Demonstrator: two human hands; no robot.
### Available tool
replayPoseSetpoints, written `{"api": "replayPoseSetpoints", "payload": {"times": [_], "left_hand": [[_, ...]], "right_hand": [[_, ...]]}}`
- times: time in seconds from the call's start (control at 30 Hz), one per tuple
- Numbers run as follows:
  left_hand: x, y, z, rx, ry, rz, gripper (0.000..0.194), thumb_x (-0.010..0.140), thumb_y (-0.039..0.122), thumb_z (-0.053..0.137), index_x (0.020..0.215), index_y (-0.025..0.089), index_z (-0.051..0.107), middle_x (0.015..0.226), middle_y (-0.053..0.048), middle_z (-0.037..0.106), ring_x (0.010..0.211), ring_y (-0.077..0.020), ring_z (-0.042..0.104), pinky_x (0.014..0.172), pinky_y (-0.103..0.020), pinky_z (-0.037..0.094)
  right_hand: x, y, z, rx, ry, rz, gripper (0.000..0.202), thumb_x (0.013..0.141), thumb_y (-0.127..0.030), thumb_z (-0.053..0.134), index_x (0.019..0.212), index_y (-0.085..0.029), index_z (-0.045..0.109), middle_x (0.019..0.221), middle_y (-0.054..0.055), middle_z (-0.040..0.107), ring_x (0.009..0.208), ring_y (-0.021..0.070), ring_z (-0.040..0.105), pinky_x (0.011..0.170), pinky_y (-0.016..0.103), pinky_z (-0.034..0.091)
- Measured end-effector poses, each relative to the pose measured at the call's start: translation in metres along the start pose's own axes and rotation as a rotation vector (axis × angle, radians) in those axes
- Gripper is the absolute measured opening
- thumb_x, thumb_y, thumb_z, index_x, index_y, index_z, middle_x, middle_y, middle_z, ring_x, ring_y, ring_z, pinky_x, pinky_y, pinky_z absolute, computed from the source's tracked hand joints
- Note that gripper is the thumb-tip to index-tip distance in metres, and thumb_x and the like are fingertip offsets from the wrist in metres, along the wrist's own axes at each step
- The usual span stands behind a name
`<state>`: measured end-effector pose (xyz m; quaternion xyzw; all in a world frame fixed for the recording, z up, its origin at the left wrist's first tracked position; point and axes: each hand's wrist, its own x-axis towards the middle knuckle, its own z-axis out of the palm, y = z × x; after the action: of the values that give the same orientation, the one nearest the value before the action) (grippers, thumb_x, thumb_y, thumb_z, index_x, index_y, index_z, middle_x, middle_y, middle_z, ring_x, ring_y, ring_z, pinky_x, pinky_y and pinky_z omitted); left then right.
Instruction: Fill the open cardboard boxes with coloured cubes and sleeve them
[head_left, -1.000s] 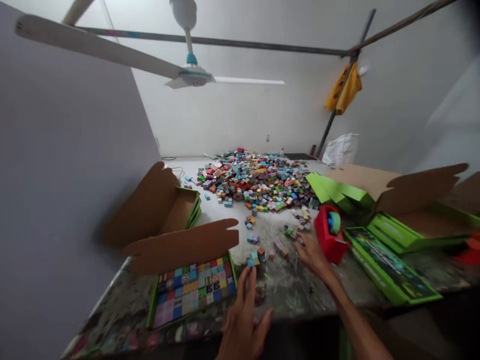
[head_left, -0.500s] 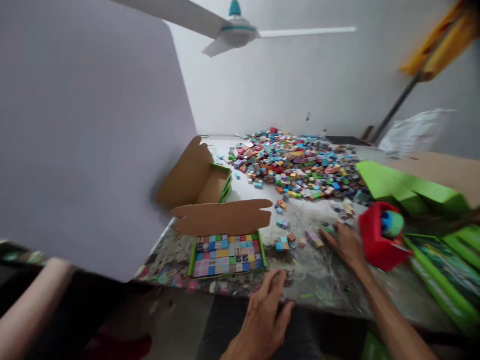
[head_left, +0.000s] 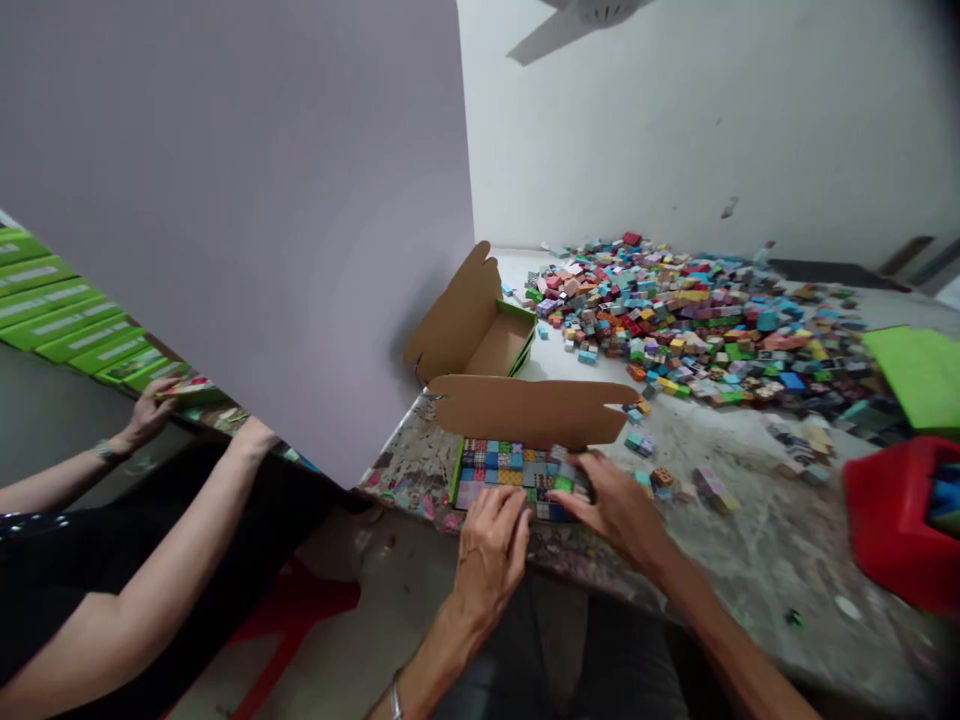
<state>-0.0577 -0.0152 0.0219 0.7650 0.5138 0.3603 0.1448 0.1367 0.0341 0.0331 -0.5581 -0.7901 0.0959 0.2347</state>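
resting under both hands, the block-filled box lies open.

Bare tabletop right — flap blocks behind.

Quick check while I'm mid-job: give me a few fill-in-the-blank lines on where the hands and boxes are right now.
1. Both the left hand and right hand rest on the open ____ filled with coloured blocks.
2. The lid of that box is plain ____ cardboard inside.
3. The loose block pile lies ____ the filled box, toward the wall.
4. The tape dispenser at the right edge is ____.

Missing words: box; brown; behind; red
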Motion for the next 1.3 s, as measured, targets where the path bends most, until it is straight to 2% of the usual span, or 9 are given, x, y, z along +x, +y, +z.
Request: {"api": "replayPoseSetpoints", "payload": {"times": [0.13,0.33,0.53,0.7,0.83,1.0,1.13,1.23,1.3], "left_hand": [[0.009,-0.01,-0.002,0.04,-0.081,-0.022,0.024,0.093,0.02,0.041,0.11,0.017,0.058,0.108,-0.011,0.06,0.102,-0.0235,0.055,0.089,-0.043,0.049],[0.012,-0.015,0.011,0.023,-0.112,0.0,0.028,0.092,0.017,0.042,0.117,0.018,0.053,0.119,-0.011,0.056,0.111,-0.0232,0.053,0.095,-0.042,0.048],[0.019,-0.014,0.02,0.161,-0.16,0.063,0.039,0.091,0.014,0.04,0.13,0.019,0.045,0.135,-0.01,0.049,0.12,-0.0256,0.047,0.097,-0.045,0.047],[0.021,-0.009,0.023,0.202,-0.232,0.165,0.041,0.093,0.025,0.045,0.133,0.017,0.043,0.14,-0.008,0.047,0.128,-0.0267,0.04,0.105,-0.045,0.04],[0.018,-0.009,0.029,0.241,-0.246,0.156,0.044,0.091,0.029,0.05,0.133,0.016,0.044,0.137,-0.007,0.051,0.128,-0.0276,0.042,0.104,-0.045,0.042],[0.016,-0.011,0.034,0.264,-0.227,0.17,0.045,0.091,0.031,0.05,0.133,0.015,0.045,0.139,-0.008,0.049,0.129,-0.0279,0.042,0.103,-0.044,0.042],[0.016,-0.012,0.035,0.27,-0.222,0.173,0.044,0.091,0.031,0.051,0.131,0.014,0.046,0.14,-0.008,0.049,0.13,-0.0278,0.042,0.104,-0.043,0.042],[0.017,-0.01,0.035,0.27,-0.233,0.159,0.045,0.09,0.03,0.052,0.132,0.014,0.046,0.14,-0.008,0.049,0.129,-0.0278,0.042,0.104,-0.043,0.042],[0.018,-0.009,0.034,0.27,-0.242,0.153,0.044,0.091,0.028,0.051,0.132,0.014,0.046,0.14,-0.008,0.049,0.129,-0.0276,0.042,0.104,-0.043,0.043]], "right_hand": [[0.021,-0.015,0.033,-0.106,-0.075,0.036,0.042,0.086,-0.038,0.054,0.123,-0.018,0.049,0.119,0.013,0.057,0.096,0.0272,0.063,0.072,0.035,0.053],[0.012,-0.005,0.043,0.039,-0.071,0.017,0.039,0.087,-0.027,0.048,0.125,-0.016,0.048,0.123,0.014,0.053,0.109,0.0256,0.058,0.088,0.038,0.05],[0.017,-0.003,0.029,0.063,-0.069,-0.019,0.042,0.085,-0.016,0.042,0.127,-0.015,0.048,0.123,0.014,0.052,0.112,0.0229,0.054,0.094,0.036,0.047],[0.038,-0.004,0.011,-0.156,-0.261,-0.194,0.053,0.083,-0.009,0.039,0.135,-0.02,0.044,0.115,0.011,0.055,0.102,0.0222,0.056,0.083,0.032,0.048],[0.049,-0.003,0.012,-0.337,-0.356,-0.268,0.053,0.084,-0.009,0.041,0.135,-0.023,0.046,0.108,0.01,0.058,0.098,0.0229,0.057,0.079,0.032,0.046],[0.046,0.007,0.012,-0.477,-0.332,-0.221,0.048,0.081,-0.007,0.044,0.125,-0.024,0.051,0.105,0.009,0.061,0.092,0.023,0.059,0.073,0.031,0.042],[0.047,0.014,0.01,-0.505,-0.325,-0.313,0.045,0.079,-0.004,0.048,0.12,-0.024,0.053,0.108,0.008,0.06,0.092,0.0219,0.059,0.071,0.03,0.042],[0.049,0.011,0.007,-0.535,-0.306,-0.36,0.034,0.083,-0.007,0.048,0.111,-0.022,0.057,0.103,0.008,0.062,0.088,0.0211,0.061,0.066,0.029,0.041],[0.044,0.008,0.002,-0.569,-0.231,-0.357,0.024,0.086,-0.009,0.047,0.104,-0.019,0.059,0.096,0.008,0.064,0.085,0.0208,0.062,0.064,0.028,0.041]]}}
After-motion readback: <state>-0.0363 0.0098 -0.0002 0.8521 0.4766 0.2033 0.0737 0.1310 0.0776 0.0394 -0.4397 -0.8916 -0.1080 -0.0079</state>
